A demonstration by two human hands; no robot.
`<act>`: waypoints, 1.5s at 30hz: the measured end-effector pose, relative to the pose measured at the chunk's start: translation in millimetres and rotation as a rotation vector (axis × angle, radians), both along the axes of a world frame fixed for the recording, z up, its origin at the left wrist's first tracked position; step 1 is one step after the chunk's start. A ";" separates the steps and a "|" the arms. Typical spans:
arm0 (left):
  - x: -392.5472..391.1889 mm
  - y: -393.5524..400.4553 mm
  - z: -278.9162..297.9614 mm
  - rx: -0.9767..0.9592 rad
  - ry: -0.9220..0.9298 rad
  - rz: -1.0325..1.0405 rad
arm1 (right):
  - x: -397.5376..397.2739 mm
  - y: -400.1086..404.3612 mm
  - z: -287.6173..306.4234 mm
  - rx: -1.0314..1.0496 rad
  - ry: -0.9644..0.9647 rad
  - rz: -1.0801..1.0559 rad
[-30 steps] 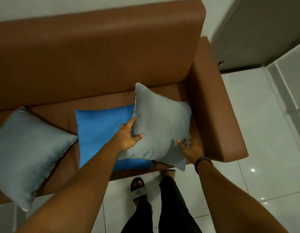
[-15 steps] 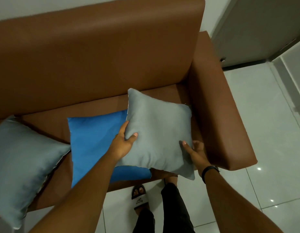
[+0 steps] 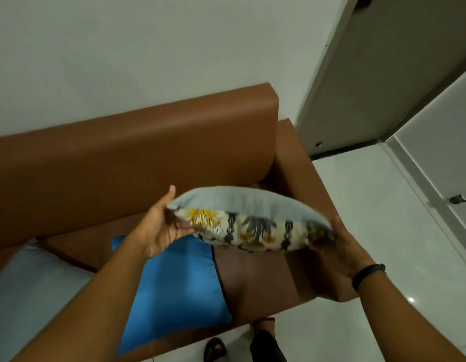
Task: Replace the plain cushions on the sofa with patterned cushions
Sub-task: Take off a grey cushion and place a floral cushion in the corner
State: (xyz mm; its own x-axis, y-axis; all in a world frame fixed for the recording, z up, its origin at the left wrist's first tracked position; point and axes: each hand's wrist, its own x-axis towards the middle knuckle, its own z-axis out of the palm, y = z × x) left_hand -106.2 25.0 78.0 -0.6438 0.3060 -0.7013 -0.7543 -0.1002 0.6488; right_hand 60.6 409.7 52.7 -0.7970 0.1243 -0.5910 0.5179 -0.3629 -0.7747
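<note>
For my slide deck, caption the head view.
Both hands, left and right, lift a two-sided cushion above the brown sofa.

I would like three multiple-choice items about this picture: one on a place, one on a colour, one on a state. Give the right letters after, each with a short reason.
1. Where does the blue cushion lie?
A. on the sofa seat
B. on the floor
C. on the armrest

2. What colour is the sofa?
A. black
B. brown
C. white

3. In what state is the held cushion?
A. flat on the seat
B. leaning on the backrest
C. lifted in the air between both hands

Answers:
1. A, it rests on the brown seat, below the left hand.
2. B, backrest, seat and armrest are all brown.
3. C, the left hand and right hand grip its two ends, grey side up and patterned side toward the camera.
</note>
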 end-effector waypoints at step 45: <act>-61.8 107.2 -174.2 -1.453 1.246 -1.062 | -193.4 -27.9 -185.0 1.665 0.477 0.750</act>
State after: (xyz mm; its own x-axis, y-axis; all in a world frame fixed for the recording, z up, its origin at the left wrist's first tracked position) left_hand -168.0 132.2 -96.2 -0.8187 0.5446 -0.1822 0.5633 0.8233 -0.0703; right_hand -132.8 381.7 -132.4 -0.9894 -0.1448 0.0071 -0.1441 0.9770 -0.1571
